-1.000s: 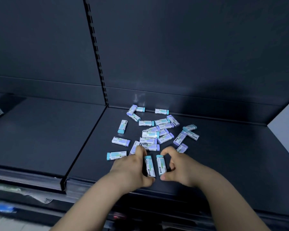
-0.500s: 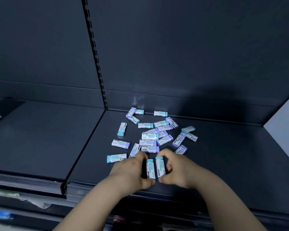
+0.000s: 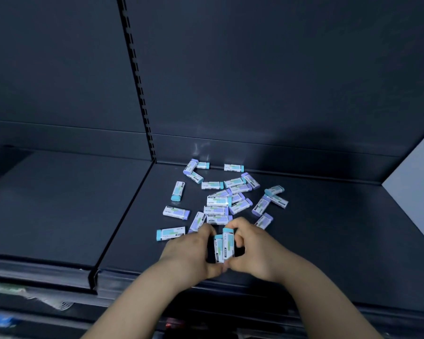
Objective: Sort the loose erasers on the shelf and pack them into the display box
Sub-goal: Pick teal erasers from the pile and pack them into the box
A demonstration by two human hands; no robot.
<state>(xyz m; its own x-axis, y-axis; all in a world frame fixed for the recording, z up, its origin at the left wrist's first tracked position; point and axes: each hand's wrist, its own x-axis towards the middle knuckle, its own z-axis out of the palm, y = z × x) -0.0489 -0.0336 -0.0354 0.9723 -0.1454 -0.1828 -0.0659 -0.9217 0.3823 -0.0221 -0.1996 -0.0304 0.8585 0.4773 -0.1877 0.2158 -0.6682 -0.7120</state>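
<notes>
At lower centre, the left hand [image 3: 190, 250] and right hand [image 3: 251, 250] pinched two boxy erasers [image 3: 224, 247] together. Loose ones [image 3: 218, 200] littered the smooth dark shelf [image 3: 340, 241], its right side bare.

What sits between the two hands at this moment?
In the head view, two teal-capped erasers stand side by side, pressed together between the left hand and right hand.

The small white paper-sleeved erasers with teal or lilac ends [image 3: 217, 200] carry a short printed brand word and dark barcode-like marks, all too small and blurred to read.
</notes>
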